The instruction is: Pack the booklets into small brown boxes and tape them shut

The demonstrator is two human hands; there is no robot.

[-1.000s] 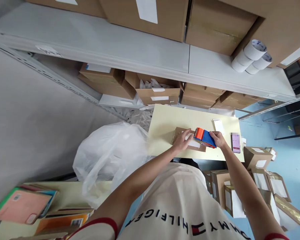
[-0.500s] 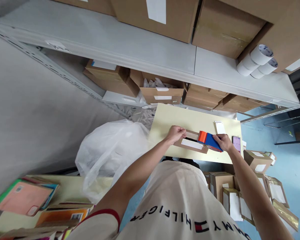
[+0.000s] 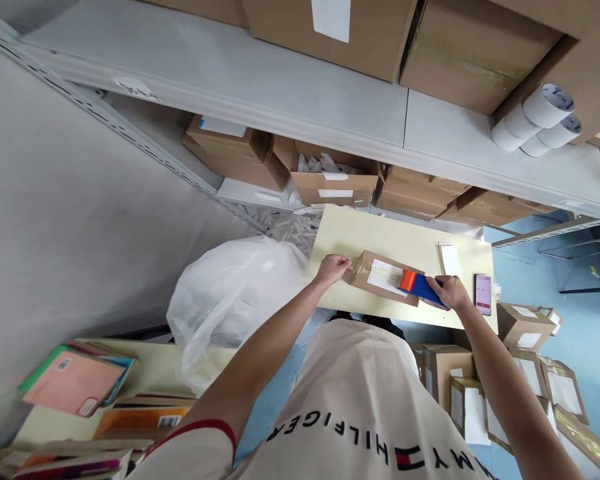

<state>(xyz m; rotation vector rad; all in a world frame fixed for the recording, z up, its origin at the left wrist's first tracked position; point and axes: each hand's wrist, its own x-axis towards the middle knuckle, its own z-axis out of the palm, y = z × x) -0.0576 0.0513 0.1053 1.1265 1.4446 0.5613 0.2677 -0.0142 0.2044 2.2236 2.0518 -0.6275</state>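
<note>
A small cardboard box (image 3: 364,268) lies on the cream table (image 3: 395,230), with a white label (image 3: 383,272) on its upper face and shiny tape about its left end. My right hand (image 3: 451,291) is wrapped round a blue tape dispenser (image 3: 424,287), whose orange front end rests over the label towards the box's right side. Just off the box's left end, my left hand (image 3: 333,269) is closed with thumb and fingers pinched together. Whatever is between those fingertips is too small to make out.
A phone (image 3: 483,294) and a white card-like pad (image 3: 450,259) lie at the table's right. Shelves with cartons (image 3: 335,190) and tape rolls (image 3: 550,107) stand behind. A plastic bag (image 3: 230,293) is at left, packed boxes (image 3: 525,327) at right, envelopes (image 3: 73,383) lower left.
The box has turned so its label faces up, where before it was on the near side. My left hand has moved left, off the box's end. My right hand still holds the tape dispenser.
</note>
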